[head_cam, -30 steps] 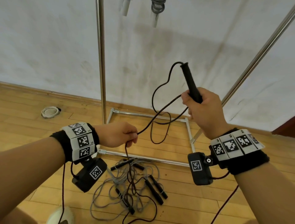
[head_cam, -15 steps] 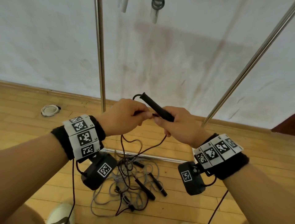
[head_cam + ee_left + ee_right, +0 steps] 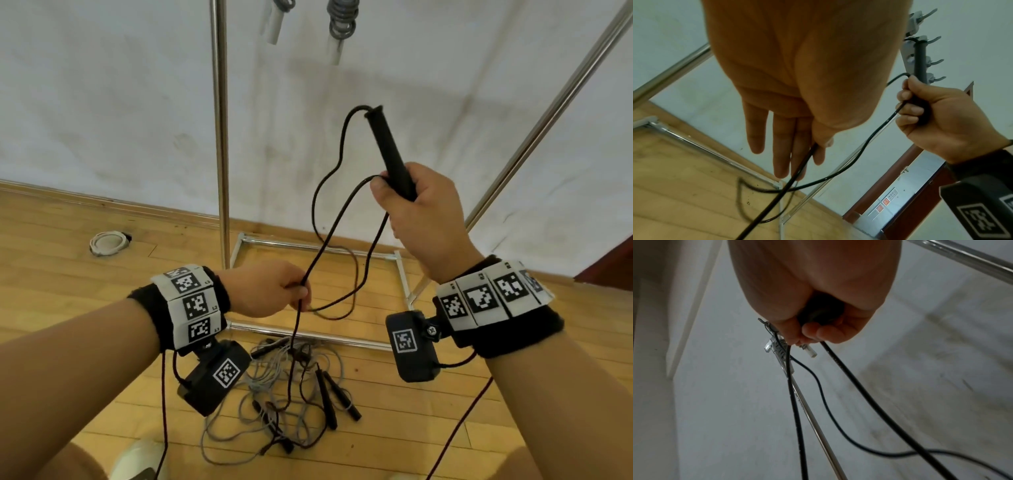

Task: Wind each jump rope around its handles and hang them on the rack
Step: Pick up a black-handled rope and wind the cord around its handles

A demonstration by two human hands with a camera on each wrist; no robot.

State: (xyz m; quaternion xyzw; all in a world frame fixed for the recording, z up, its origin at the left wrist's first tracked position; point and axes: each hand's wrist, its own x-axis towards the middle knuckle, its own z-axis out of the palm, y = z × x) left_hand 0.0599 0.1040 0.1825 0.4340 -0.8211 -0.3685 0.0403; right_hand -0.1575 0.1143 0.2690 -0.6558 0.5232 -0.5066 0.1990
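A pale, scuffed wall (image 3: 102, 102) and a floor of light wooden boards (image 3: 51, 260) fill the head view. Against the wall stands a tall rack of shiny metal tubes (image 3: 220, 137), with a rectangular base frame lying on the floor; near its top, grey coiled ropes (image 3: 342, 20) hang from it, and the left wrist view shows a row of small hooks (image 3: 935, 61) up there.

The right hand (image 3: 424, 219) is raised in front of the rack and wraps its fingers around the lower part of a black cylindrical jump rope handle (image 3: 390, 154), which stands nearly upright, tilted a little to the left. A thin black cord (image 3: 318, 205) leaves the handle's top end, loops down and runs to the left hand (image 3: 267, 291), which is held lower and pinches the cord between thumb and index finger, while the remaining fingers (image 3: 781, 146) lie straight. A second strand passes under the right thumb and hangs in a loose loop between the hands.

Below the hands, a tangle of grey and dark jump ropes with black handles (image 3: 308, 394) lies on the floor just in front of the rack's base. Off to the left, by the wall, sits a small white coiled ring (image 3: 109, 242).
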